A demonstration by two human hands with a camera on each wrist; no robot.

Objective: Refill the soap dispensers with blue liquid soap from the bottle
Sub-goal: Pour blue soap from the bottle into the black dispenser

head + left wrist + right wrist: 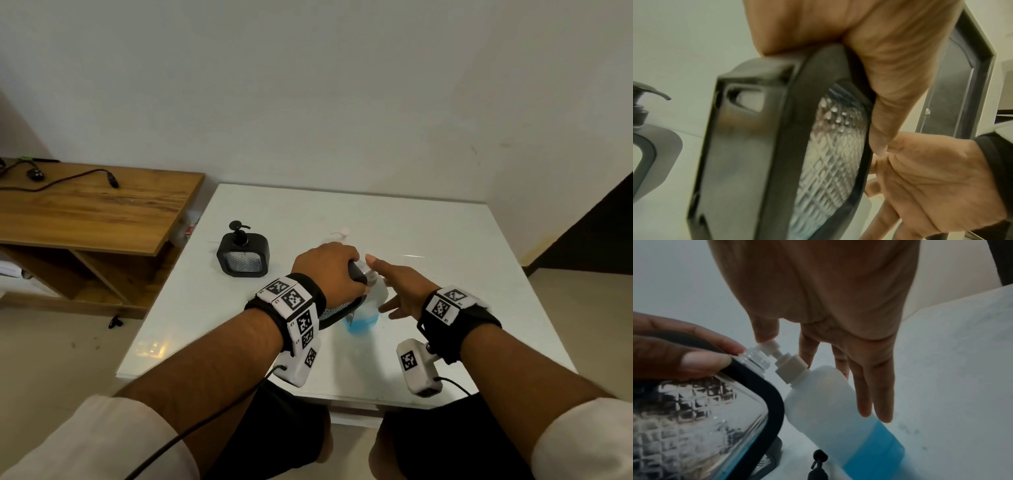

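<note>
— While the left hand (327, 270) curls its fingers (701, 353) over the top rim of the dispenser (701, 410), how does that thing handle?

— Stiff and probably a bit heavy: a black frame around faceted clear walls that look like glass or hard plastic, tilted in the air above the counter (428, 240) with its bare threaded neck touching the bottle's nozzle. Faceted faces are slippery, so the frame edge, where the thumb already lies, is the better hold. A thin layer of blue sits at its bottom.

— And the right hand (404, 291)?

— Its fingers (873, 386) are straight and spread; one fingertip presses down on the pump head (769, 344) of the bottle (838, 410), the others hang loose beside the shoulder without gripping.

— Will the bottle stay put?

— I judge it light, roughly a third full of blue soap, soft-walled and standing on the counter. One-finger pumping could tip it; a hold around the shoulder would steady it.

— Anything else nearby?

— A second dispenser (244, 255) stands upright, pump on, well apart to the left, and a loose black pump (819, 457) lies beside the bottle's base.
</note>
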